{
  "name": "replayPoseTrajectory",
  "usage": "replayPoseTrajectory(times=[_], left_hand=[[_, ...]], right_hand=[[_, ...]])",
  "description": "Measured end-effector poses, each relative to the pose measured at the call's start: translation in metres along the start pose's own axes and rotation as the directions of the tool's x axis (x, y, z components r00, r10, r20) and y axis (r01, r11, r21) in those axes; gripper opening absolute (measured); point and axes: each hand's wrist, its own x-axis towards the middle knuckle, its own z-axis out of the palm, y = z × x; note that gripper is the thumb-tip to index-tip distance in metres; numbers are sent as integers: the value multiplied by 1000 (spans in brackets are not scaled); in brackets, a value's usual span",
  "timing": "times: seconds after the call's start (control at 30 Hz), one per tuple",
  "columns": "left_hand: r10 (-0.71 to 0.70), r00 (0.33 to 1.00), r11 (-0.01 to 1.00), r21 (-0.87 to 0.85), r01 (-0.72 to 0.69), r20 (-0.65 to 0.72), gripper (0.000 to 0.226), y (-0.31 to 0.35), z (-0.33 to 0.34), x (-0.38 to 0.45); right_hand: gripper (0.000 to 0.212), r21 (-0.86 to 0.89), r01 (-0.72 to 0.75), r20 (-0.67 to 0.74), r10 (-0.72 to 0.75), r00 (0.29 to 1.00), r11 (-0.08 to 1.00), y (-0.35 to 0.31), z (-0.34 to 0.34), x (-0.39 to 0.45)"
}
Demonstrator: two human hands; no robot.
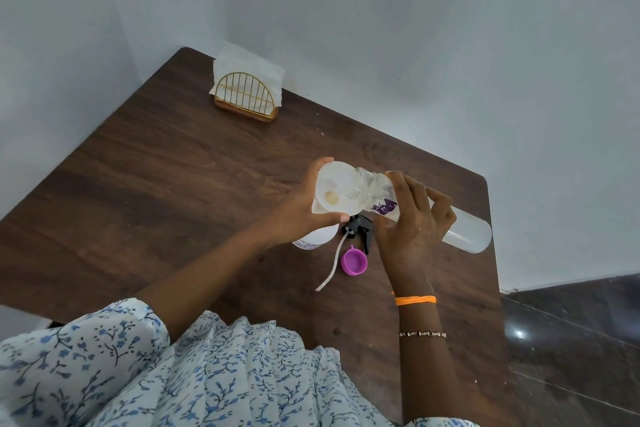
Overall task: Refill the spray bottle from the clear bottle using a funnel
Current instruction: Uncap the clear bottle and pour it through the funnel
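Note:
My right hand (414, 218) grips the clear bottle (464, 229), which is tipped almost level with its open mouth over the white funnel (329, 191). My left hand (298, 211) holds the funnel by its rim. The funnel sits on the white spray bottle (313, 239), mostly hidden under it and my hand. The black spray head (362, 229) with its white dip tube lies on the table between my hands. A purple cap (354, 262) lies just in front of it.
A gold wire napkin holder (246, 97) with white napkins stands at the far left of the dark wooden table (156, 191). White walls close in behind. The table's right edge drops to a dark tiled floor (571, 340).

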Motion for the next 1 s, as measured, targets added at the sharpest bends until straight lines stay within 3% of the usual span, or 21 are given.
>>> replayPoseTrajectory(times=[1.0], left_hand=[[-1,1000,1000,-17,1,8,89,0,-1,-1]], right_hand=[[59,-4,-2,-9,2,1000,1000,-2,3,1]])
